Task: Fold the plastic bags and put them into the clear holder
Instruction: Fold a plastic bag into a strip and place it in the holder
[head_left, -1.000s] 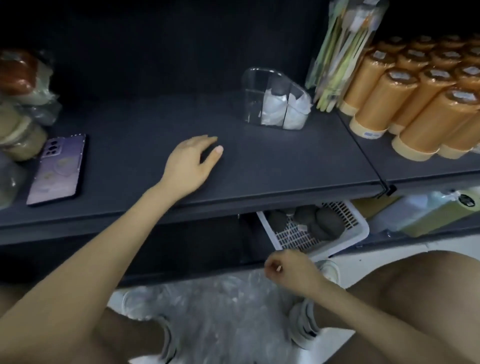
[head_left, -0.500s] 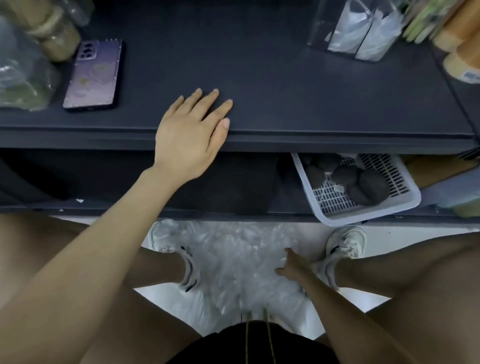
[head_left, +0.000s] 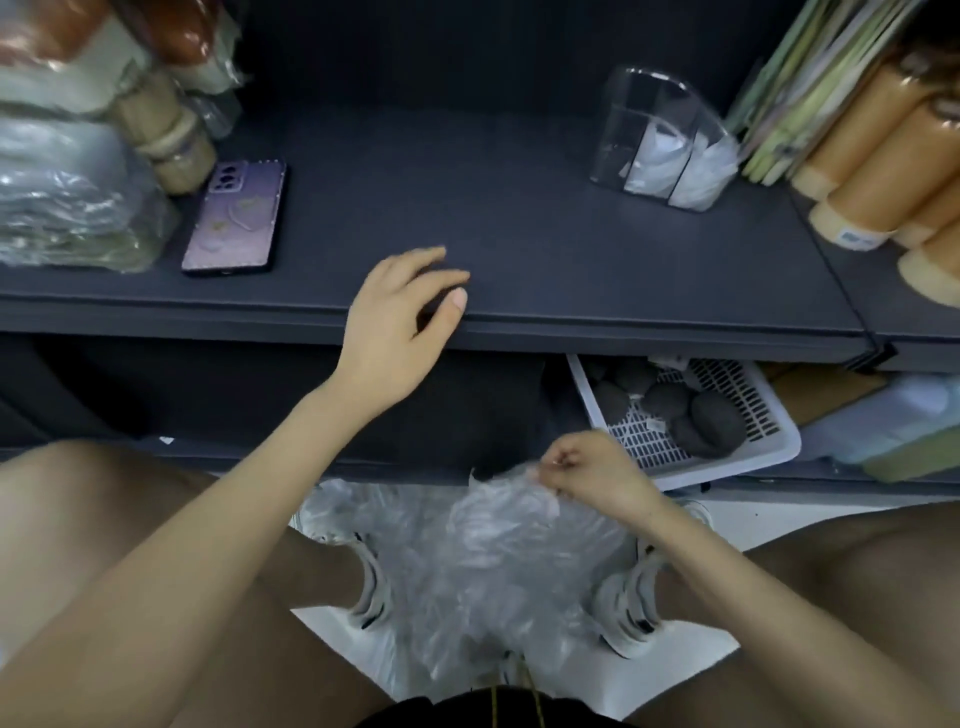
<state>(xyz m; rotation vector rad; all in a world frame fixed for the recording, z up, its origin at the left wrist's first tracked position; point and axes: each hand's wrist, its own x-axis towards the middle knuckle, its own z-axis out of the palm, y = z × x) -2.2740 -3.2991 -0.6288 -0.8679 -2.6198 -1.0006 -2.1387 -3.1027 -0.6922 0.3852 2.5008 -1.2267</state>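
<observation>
A heap of clear plastic bags (head_left: 467, 582) lies on the white floor between my feet. My right hand (head_left: 592, 475) pinches the top edge of one clear bag (head_left: 506, 512) and holds it lifted above the heap. My left hand (head_left: 400, 322) hovers at the front edge of the dark shelf (head_left: 519, 249), fingers loosely curled, holding nothing. The clear holder (head_left: 657, 140) stands at the back right of the shelf with folded white bags (head_left: 675, 166) in its compartments.
A purple phone (head_left: 236, 218) lies on the shelf at the left, beside wrapped packages (head_left: 67, 197). Orange rolls (head_left: 883, 156) and a pack of sticks (head_left: 789, 88) fill the right. A white basket (head_left: 769, 457) with dark lumps sits on the lower shelf.
My right hand went down to the heap, then rose pinching one bag. My left hand lifted from lying flat on the shelf edge and its fingers curled. The view tilted back up.
</observation>
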